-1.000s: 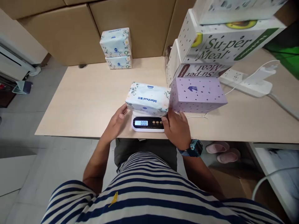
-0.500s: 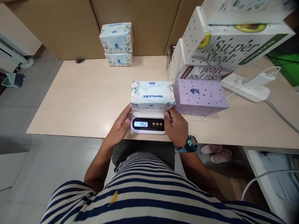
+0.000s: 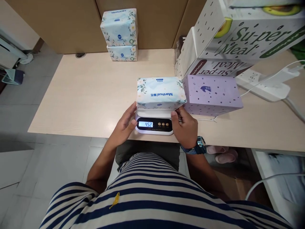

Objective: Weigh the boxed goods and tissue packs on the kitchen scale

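A: Where's the tissue pack (image 3: 161, 92)?
B: Flat on the scale (image 3: 154, 124) at the desk's (image 3: 78, 95) near edge, just beside the purple box (image 3: 212, 95). The display reads 452, so the weighing looks done; lifting it off seems left.
A: And the hands?
B: Left hand (image 3: 124, 125) open against the scale's side, right hand (image 3: 186, 128) loosely curled at the pack's corner, gripping nothing
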A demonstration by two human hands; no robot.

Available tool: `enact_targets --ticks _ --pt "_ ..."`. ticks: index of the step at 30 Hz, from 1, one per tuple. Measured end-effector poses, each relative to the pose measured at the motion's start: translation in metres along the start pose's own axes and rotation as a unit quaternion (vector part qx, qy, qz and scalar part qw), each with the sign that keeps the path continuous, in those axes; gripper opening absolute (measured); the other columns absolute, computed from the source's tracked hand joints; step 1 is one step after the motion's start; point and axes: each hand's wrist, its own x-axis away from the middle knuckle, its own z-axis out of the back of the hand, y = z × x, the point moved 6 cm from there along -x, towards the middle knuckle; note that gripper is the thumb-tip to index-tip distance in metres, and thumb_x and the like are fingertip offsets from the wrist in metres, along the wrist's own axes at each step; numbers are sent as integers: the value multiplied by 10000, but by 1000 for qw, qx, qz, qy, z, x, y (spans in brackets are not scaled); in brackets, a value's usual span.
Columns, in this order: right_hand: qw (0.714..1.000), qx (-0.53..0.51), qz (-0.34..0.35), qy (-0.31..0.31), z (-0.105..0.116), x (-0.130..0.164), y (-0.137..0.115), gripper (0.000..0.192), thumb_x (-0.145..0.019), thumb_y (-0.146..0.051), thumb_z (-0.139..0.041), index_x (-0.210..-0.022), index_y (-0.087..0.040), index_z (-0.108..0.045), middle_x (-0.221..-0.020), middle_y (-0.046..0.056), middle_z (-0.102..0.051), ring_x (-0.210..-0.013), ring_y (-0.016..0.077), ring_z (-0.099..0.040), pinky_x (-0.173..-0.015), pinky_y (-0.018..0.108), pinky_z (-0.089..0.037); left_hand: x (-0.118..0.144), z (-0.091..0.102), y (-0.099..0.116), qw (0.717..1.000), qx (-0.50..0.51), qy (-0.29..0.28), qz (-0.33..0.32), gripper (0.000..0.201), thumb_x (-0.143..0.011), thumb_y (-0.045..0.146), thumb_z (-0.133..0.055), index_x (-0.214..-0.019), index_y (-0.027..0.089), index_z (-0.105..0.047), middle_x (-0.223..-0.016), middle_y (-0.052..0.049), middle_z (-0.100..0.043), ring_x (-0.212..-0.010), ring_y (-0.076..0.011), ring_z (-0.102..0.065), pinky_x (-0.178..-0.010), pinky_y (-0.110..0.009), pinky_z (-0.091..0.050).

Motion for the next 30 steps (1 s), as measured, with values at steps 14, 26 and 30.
enact_targets --ticks 14,26,30 --pt "1000 4 0 -8 2 0 -2 611 -1068 -589 -434 -1311 -151 -783 -983 164 -854 -868 307 -788 -770 418 -604 1 7 -8 995 91 35 -37 585 -1089 584 -569 -1628 358 -548 -1745 -40 -501 -1639 -325 -457 -1401 -549 -348" --pt "999 -41 -14 21 5 0 1 580 -1048 -604 -494 -1327 -188 -787 -1054 139 -875 -929 299 -823 -864 435 -656 0 9 -11 991 106 71 -30 592 -1066 597 -609 -1588 318 -597 -1724 -60 -527 -1643 -328 -451 -1410 -563 -325" --pt "997 -72 -22 15 2 3 4 633 -1040 -608 -519 -1430 -158 -735 -1179 190 -851 -1100 372 -822 -967 542 -664 1 9 -11 992 99 73 -31 591 -1071 590 -605 -1597 322 -583 -1730 -57 -520 -1648 -321 -443 -1413 -560 -317"
